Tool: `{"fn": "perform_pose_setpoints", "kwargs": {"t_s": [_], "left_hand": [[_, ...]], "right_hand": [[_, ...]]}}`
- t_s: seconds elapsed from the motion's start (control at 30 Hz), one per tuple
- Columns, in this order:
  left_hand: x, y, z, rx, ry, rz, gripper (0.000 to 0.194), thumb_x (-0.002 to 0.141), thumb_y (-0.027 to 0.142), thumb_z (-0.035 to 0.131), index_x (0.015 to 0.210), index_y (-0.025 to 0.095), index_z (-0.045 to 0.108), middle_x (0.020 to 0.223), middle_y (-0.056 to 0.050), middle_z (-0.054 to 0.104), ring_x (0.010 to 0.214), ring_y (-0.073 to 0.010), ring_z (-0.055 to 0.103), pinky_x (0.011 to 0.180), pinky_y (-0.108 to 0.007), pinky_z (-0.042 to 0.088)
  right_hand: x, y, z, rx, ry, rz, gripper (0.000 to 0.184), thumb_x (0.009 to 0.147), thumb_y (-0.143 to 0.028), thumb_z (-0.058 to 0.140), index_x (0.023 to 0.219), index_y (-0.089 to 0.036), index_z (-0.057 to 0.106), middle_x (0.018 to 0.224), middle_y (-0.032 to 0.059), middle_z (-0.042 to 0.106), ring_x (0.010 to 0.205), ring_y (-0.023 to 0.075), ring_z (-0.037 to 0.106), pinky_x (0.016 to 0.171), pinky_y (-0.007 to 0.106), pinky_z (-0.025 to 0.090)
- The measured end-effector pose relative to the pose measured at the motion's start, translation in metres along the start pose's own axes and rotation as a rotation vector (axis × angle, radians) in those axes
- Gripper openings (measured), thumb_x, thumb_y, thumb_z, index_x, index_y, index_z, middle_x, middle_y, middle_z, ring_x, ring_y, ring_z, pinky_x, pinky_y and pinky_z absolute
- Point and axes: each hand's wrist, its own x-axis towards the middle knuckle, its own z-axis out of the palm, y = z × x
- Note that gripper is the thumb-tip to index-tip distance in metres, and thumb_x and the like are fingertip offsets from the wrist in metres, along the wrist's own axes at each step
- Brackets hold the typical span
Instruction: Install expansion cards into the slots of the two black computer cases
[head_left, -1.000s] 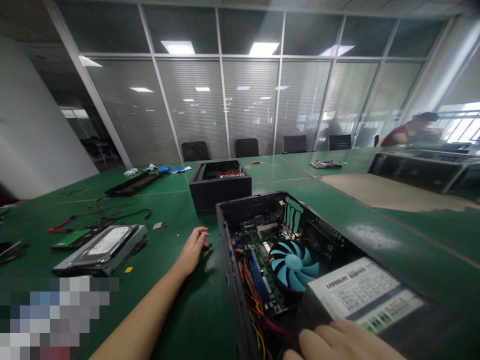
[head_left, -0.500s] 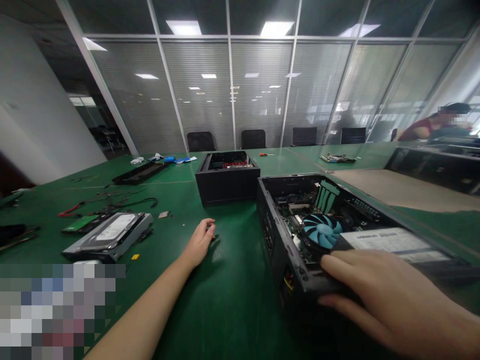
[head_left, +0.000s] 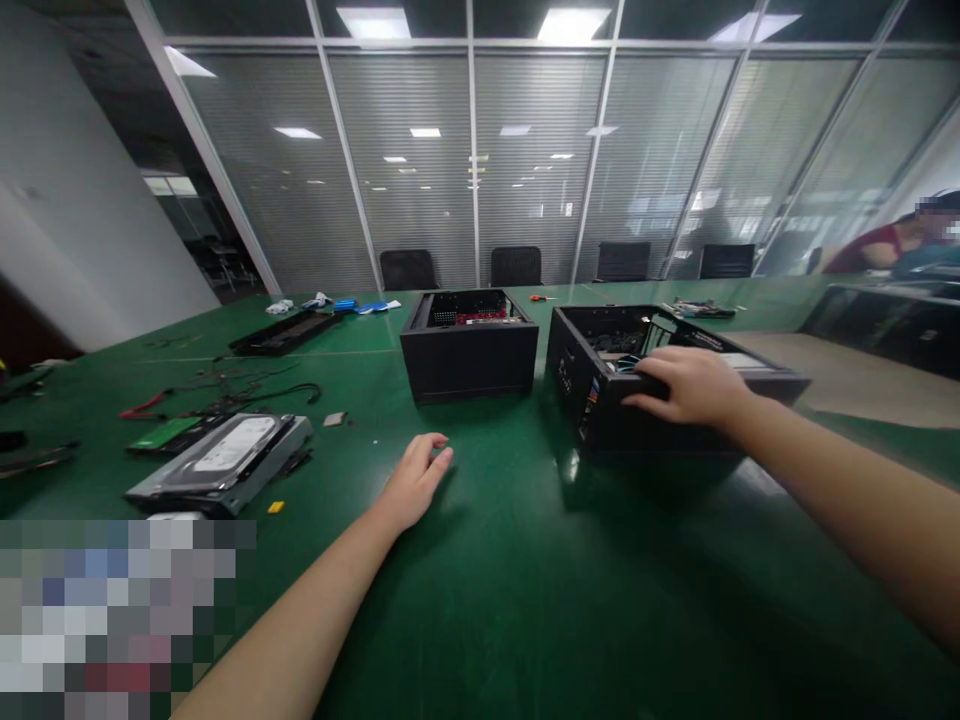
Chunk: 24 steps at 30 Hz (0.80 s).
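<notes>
My right hand (head_left: 690,385) is stretched far forward, its fingers curled over the near top edge of an open black computer case (head_left: 600,400) on the green table (head_left: 525,580). Inside the case a blue fan and a grey power supply show partly. A second open black computer case (head_left: 469,360) stands just left of it. My left hand (head_left: 416,480) rests on the table in front of that second case, fingers loosely bent, with nothing in it.
A hard drive (head_left: 225,460) lies at the left with cables (head_left: 225,395), a green board and small parts beyond it. A black panel (head_left: 281,335) lies at the far left. Black chairs line the glass wall. A person (head_left: 892,245) sits at the far right behind another case (head_left: 885,325).
My right hand has pushed the open computer case away from me across the table, to beside the second case. My left hand has stayed in place on the table.
</notes>
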Motion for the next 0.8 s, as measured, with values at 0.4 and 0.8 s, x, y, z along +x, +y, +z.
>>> {"fn": "perform_pose_setpoints", "kwargs": {"t_s": [0.4,0.8], "left_hand": [[-0.007,0.019,-0.005,0.232,-0.105,0.115,0.041,0.092,0.047,0.044,0.125,0.022,0.048,0.123,-0.01,0.053,0.097,-0.0214,0.057,0.09,-0.039,0.048],[0.004,0.053,0.003,0.899,-0.201,0.356,0.025,0.088,0.029,0.047,0.109,0.02,0.056,0.122,-0.011,0.053,0.102,-0.0238,0.054,0.085,-0.036,0.046]], "right_hand": [[0.013,-0.052,0.057,0.176,0.44,0.581,0.051,0.084,-0.046,0.057,0.126,-0.019,0.05,0.136,0.0171,0.045,0.124,0.0311,0.039,0.096,0.044,0.033],[-0.031,-0.053,0.128,0.701,0.582,0.688,0.017,0.082,-0.034,0.053,0.077,-0.019,0.06,0.08,0.0048,0.061,0.077,0.0188,0.055,0.074,0.031,0.041]]}}
